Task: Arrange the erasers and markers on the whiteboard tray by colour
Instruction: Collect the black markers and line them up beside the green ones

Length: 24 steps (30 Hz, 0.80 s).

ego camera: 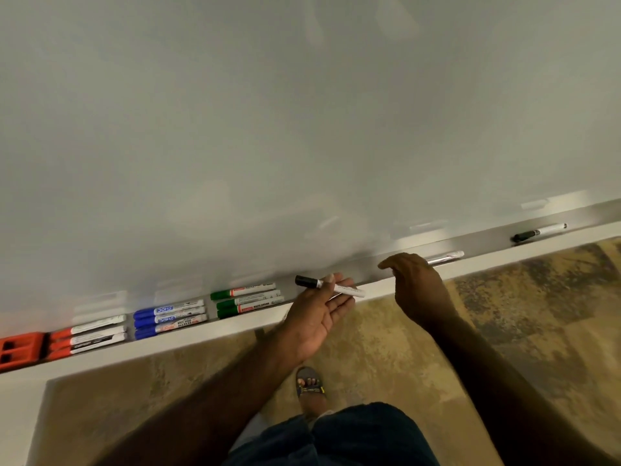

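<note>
On the whiteboard tray [201,334] lie, from left to right, a red eraser [20,349], red markers [89,336], blue markers [169,318] and green markers [247,299]. My left hand [319,317] is palm up just right of the green group, with a black-capped marker [327,286] pinched between thumb and fingertips. My right hand [415,280] reaches over the tray, fingers curled on a marker [445,257] whose white end sticks out to the right; whether it grips it is unclear. Another black marker [539,232] lies further right.
The whiteboard [302,112] fills the upper view. Below the tray are a mottled brown floor [504,314], my sandalled foot [311,386] and dark shorts. A white wall strip runs under the tray at the left.
</note>
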Available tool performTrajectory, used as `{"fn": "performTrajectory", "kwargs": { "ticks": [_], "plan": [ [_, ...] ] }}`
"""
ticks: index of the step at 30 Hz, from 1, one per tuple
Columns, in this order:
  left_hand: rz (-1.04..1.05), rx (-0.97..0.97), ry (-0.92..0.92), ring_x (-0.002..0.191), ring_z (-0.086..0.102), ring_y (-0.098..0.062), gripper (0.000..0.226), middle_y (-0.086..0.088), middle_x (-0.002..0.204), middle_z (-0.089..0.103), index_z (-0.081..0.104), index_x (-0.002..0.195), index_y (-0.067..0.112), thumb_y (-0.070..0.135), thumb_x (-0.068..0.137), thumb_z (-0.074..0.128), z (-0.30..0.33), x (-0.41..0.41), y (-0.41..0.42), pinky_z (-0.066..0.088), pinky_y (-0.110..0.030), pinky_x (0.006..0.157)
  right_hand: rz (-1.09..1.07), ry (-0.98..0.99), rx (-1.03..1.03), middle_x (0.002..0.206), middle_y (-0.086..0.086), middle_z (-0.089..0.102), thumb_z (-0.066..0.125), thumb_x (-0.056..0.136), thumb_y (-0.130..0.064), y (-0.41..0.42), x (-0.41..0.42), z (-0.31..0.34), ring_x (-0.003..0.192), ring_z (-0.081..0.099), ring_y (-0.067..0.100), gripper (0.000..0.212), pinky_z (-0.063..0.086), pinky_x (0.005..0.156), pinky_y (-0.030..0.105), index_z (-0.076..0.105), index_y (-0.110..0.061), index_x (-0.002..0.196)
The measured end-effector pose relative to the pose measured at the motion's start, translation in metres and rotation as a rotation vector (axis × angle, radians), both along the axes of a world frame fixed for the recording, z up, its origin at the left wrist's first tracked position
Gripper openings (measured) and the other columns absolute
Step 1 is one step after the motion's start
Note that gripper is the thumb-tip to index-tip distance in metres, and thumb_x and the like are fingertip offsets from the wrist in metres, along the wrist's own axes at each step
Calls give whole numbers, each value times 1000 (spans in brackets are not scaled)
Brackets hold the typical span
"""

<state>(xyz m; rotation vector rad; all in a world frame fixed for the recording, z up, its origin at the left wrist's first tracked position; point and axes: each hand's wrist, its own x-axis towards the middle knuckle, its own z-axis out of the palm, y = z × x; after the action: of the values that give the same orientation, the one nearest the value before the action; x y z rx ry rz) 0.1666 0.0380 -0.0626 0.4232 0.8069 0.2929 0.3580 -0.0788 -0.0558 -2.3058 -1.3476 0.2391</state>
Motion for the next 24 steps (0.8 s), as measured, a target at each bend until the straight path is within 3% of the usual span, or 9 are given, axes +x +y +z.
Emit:
{"fn": "performTrajectory", "kwargs": {
  "ticks": [3, 9, 15, 19, 24],
  "plan": [
    [-18, 9, 1, 122, 68, -32, 37, -21, 134, 68, 55, 134, -4, 21, 108, 49, 1, 7, 0, 54, -42, 105, -57, -74, -41, 112, 5, 74, 54, 72, 19, -11, 24, -7, 110, 62, 27, 57, 49, 96, 35, 75, -14, 113],
    [-74, 41, 0, 127, 64, -35, 38, -23, 136, 66, 53, 135, -5, 21, 109, 46, 4, 17, -3, 55, -40, 103, -44, -169, -137, 116, 12, 74, 57, 56, 19, -27, 59, -24, 110, 64, 35, 66, 49, 97, 38, 75, -6, 114],
    [-107, 50, -4, 127, 64, -35, 40, -24, 137, 65, 51, 137, -6, 20, 109, 46, 6, 23, -8, 56, -39, 102, -20, -205, -201, 115, 5, 75, 60, 55, 15, -37, 69, -35, 107, 64, 31, 68, 50, 92, 40, 75, -16, 114],
    [-140, 62, 16, 119, 69, -30, 39, -24, 134, 67, 53, 136, -6, 20, 108, 48, 8, 27, -11, 57, -38, 99, -43, -275, -241, 114, -1, 71, 65, 60, 13, -40, 66, -36, 105, 56, 27, 65, 35, 86, 38, 73, -21, 115],
    [-160, 71, 16, 120, 69, -31, 35, -22, 131, 69, 55, 132, -4, 21, 108, 49, 9, 29, -13, 58, -38, 99, -4, -298, -231, 101, -7, 65, 66, 67, 11, -37, 69, -29, 98, 51, 24, 62, 28, 79, 34, 76, -32, 110]
  ]
}}
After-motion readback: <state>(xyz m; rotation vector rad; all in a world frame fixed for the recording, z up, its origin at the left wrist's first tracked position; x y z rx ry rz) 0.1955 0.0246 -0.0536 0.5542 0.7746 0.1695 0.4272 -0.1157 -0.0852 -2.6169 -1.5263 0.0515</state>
